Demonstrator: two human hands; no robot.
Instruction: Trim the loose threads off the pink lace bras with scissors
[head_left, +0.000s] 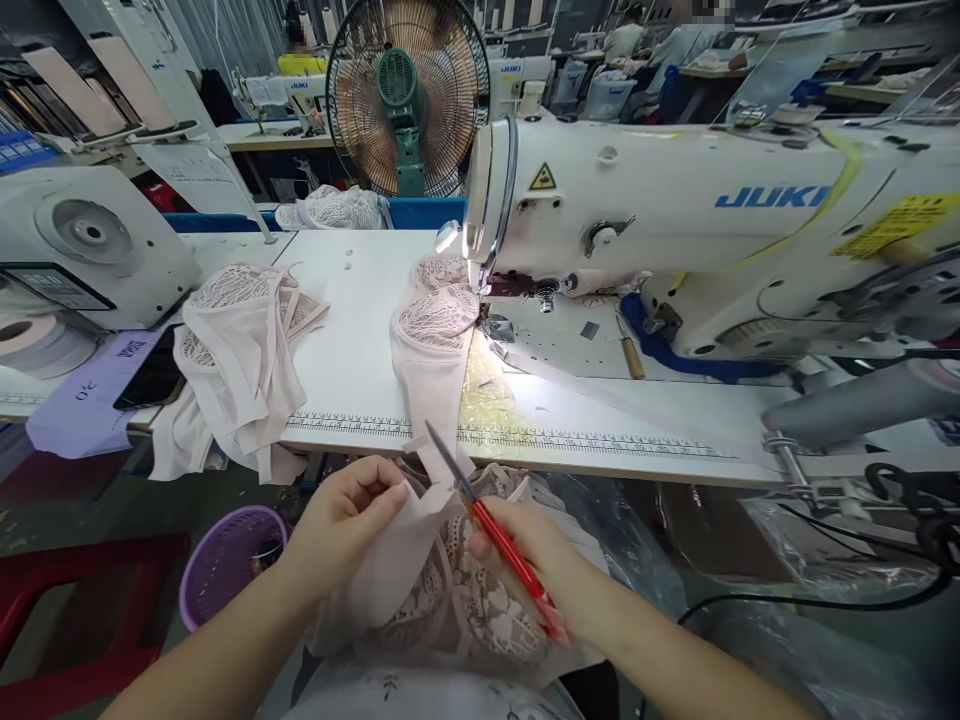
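Observation:
My left hand (349, 515), thumb and fingers pinched together, holds the end of a pale pink bra band (394, 540) below the table's front edge. In my right hand (536, 550) is a pair of red-handled scissors (510, 550), the dark blade slanting up and left across the fabric; finger loops are not visible. A pale pink lace bra (435, 330) stretches from under the head of the sewing machine (660, 210) down over the edge toward my hands. More lace bra pieces (495, 590) are bunched in my lap beneath both hands.
A pile of pale bra pieces (244, 350) hangs over the table edge at left, beside a phone (152, 370) and a purple paper (86, 390). A wooden-handled tool (631, 355) lies near the machine. Below are a purple basket (217, 560) and red stool (82, 650). A fan (409, 100) stands behind.

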